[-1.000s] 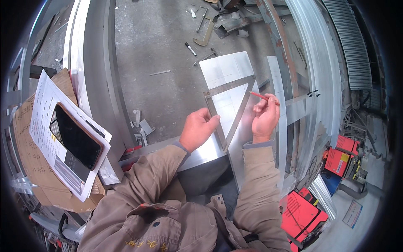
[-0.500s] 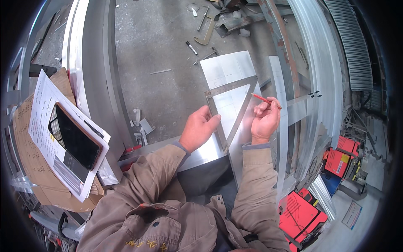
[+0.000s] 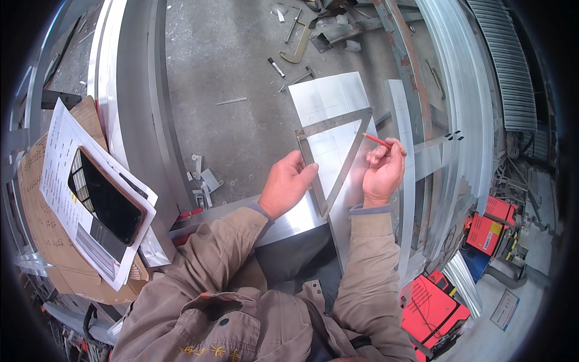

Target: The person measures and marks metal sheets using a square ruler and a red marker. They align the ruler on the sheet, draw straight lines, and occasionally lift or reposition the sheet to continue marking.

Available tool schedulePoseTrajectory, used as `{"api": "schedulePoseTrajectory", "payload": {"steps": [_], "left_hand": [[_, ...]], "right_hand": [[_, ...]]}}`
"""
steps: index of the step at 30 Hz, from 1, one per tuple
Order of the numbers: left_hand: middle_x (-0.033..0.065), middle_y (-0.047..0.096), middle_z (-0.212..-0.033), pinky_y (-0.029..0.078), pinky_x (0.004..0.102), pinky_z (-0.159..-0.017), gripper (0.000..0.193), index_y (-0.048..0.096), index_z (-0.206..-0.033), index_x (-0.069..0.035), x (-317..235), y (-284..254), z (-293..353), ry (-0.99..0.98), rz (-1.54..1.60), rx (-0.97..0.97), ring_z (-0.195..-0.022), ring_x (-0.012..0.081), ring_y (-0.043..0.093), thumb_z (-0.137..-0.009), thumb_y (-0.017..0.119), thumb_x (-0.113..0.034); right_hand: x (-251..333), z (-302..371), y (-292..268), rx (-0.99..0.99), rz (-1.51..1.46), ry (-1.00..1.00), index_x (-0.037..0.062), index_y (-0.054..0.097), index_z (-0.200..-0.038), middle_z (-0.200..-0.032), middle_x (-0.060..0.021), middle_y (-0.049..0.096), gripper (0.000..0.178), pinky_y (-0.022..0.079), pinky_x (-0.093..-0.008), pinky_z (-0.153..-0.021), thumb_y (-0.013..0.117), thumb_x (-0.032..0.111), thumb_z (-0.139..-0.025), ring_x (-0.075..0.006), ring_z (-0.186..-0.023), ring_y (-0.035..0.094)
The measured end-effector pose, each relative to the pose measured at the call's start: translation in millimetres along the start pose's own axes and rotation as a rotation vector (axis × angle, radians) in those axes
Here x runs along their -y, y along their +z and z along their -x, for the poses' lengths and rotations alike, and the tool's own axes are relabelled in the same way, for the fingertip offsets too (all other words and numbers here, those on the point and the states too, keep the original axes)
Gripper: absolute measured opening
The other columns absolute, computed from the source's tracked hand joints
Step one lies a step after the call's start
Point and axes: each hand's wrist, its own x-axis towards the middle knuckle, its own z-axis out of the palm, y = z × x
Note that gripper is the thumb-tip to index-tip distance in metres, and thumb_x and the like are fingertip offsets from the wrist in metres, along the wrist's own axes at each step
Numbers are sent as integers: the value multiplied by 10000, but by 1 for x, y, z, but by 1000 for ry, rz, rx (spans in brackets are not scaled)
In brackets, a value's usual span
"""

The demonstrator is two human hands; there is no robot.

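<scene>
A triangular metal set square [image 3: 348, 161] lies on a shiny sheet-metal piece [image 3: 329, 95] marked with faint lines. My left hand [image 3: 286, 186] is closed at the square's left side, thumb on its bar and fingers curled by the sheet's edge; the undersides of those fingers are hidden. Between the fingers of my right hand [image 3: 382, 176] is a red pencil [image 3: 376, 140]. Its tip points up and left, close to the slanted bar of the square near the upper right corner. Whether the tip touches the metal I cannot tell.
On the left, a phone [image 3: 111, 199] rests on printed papers [image 3: 57, 157] over cardboard [image 3: 39, 205]. A marker [image 3: 276, 67] and a clamp [image 3: 300, 42] lie on the floor [image 3: 223, 66] beyond. Long metal profiles [image 3: 136, 90] run along both sides. Red machines [image 3: 431, 311] stand at lower right.
Almost nothing differs. The view has shifted very slightly, and both hands keep their places at the set square and with the pencil.
</scene>
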Motion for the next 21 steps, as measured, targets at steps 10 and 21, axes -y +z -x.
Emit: {"api": "schedulePoseTrajectory", "payload": {"steps": [10, 21], "left_hand": [[60, 616, -735, 490, 359, -635, 356, 582, -873, 1, 0, 1, -1, -24, 9, -27, -696, 126, 559, -1008, 762, -274], [9, 609, -732, 478, 316, -612, 345, 566, -849, -38, 3, 4, -1, -32, 42, -24, -693, 81, 568, -1017, 779, -251]], "right_hand": [[28, -22, 82, 422, 650, -137, 36, 677, -1116, -822, 31, 582, 232, 431, -245, -675, 570, 236, -1168, -56, -751, 514], [21, -28, 88, 477, 848, -233, 10, 691, -1076, -837, -74, 747, 205, 537, -321, -699, 616, 191, -1135, -129, -744, 677]]}}
